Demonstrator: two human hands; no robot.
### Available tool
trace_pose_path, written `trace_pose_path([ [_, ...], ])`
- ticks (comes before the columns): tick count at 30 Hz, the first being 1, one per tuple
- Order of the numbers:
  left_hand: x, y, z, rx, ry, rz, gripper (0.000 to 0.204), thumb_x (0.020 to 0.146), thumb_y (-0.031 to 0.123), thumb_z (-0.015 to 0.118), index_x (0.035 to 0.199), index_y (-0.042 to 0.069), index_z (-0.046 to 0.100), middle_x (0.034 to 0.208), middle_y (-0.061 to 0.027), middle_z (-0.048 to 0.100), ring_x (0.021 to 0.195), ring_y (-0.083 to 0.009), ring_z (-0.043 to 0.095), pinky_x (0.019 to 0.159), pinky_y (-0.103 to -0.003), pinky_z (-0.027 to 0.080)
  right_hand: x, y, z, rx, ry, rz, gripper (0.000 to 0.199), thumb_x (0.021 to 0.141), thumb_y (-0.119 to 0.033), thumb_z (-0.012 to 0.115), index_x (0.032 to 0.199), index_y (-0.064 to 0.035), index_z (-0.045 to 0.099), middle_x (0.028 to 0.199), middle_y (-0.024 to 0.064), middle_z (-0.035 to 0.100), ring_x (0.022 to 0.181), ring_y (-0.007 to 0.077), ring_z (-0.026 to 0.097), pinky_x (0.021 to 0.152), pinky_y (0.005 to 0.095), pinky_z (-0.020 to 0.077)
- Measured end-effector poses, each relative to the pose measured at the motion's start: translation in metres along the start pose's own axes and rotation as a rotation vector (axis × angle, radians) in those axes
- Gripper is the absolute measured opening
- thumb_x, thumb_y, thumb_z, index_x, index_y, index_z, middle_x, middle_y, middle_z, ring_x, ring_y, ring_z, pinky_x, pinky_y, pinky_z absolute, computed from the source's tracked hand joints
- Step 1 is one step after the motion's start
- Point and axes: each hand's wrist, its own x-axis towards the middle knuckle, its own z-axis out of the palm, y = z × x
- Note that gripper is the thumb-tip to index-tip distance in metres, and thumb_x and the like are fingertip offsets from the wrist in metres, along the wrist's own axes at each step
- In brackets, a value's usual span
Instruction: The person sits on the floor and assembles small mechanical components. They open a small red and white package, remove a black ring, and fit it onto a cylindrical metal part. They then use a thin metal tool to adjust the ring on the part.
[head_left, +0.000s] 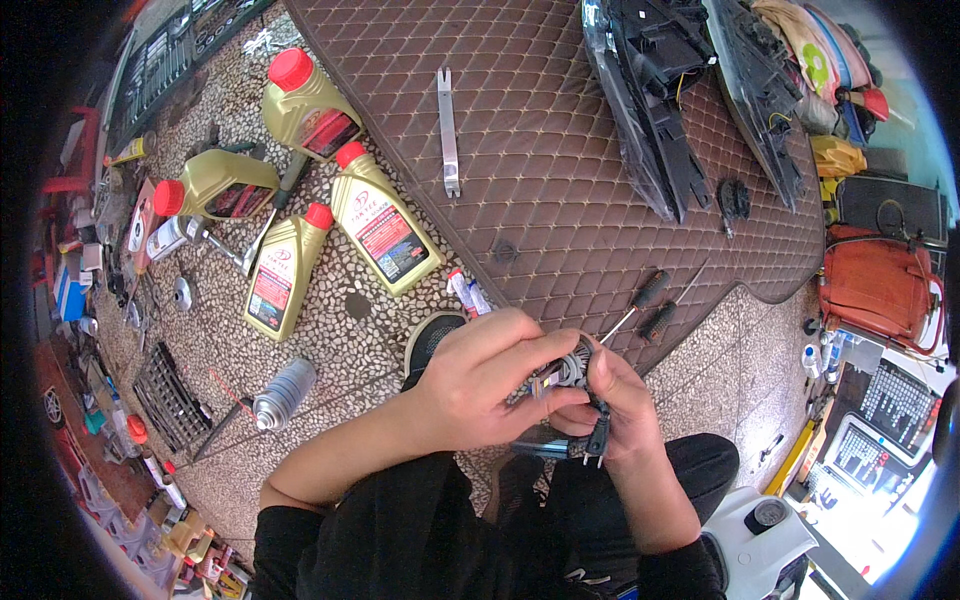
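Observation:
In front of my lap, both hands hold a small coiled power cord point(574, 372) with a dark two-pronged plug point(597, 438) hanging below it. My left hand point(485, 385) pinches the coil from the left, its fingertips curled over it. From the right, my right hand point(625, 400) grips the coil and the plug end between thumb and fingers. Part of the cord is hidden behind the fingers. Just beyond the hands, two screwdrivers point(650, 290) lie on a brown quilted mat point(540, 130). A small tube point(463, 290) rests near the left knuckles.
Gold bottles with red caps point(385, 225) stand or lie at the left, near a silver spray can point(285, 393). A flat metal pry bar point(448, 130) and two car headlights point(645, 110) lie on the mat. A white container point(760, 535) sits beside my right knee.

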Motion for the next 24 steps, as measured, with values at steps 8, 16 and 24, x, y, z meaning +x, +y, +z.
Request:
trace_pose_path([
  [8, -0.001, -0.004, -0.001, 0.021, 0.04, -0.035, 0.051, 0.073, 0.019, 0.092, 0.115, -0.002, 0.072, 0.086, -0.0116, 0.065, 0.072, -0.0225, 0.064, 0.062, -0.031, 0.052, 0.008, 0.004, 0.01, -0.085, 0.064, -0.111, 0.054, 0.101, -0.045, 0.061, 0.132, -0.0016, 0.053, 0.088, -0.0011, 0.056, 0.061, 0.0038, 0.043, 0.052, 0.0204, 0.0334],
  [16, 0.002, -0.014, 0.003, 0.043, 0.135, -0.076, 0.045, 0.075, 0.019, 0.089, 0.111, -0.002, 0.072, 0.088, -0.0118, 0.065, 0.072, -0.021, 0.065, 0.061, -0.029, 0.052, 0.026, 0.0, 0.007, -0.149, 0.038, -0.154, 0.053, 0.103, -0.046, 0.058, 0.133, -0.0028, 0.054, 0.093, -0.0012, 0.058, 0.064, 0.0029, 0.044, 0.054, 0.0192, 0.0332],
  [24, 0.006, -0.018, 0.007, 0.043, 0.213, -0.13, 0.042, 0.074, 0.02, 0.091, 0.107, 0.001, 0.075, 0.086, -0.01, 0.066, 0.072, -0.0189, 0.065, 0.063, -0.028, 0.051, 0.038, 0.0, 0.006, -0.127, -0.017, -0.203, 0.048, 0.104, -0.043, 0.056, 0.133, -0.0041, 0.054, 0.097, -0.0004, 0.059, 0.064, 0.003, 0.041, 0.056, 0.0188, 0.0324],
])
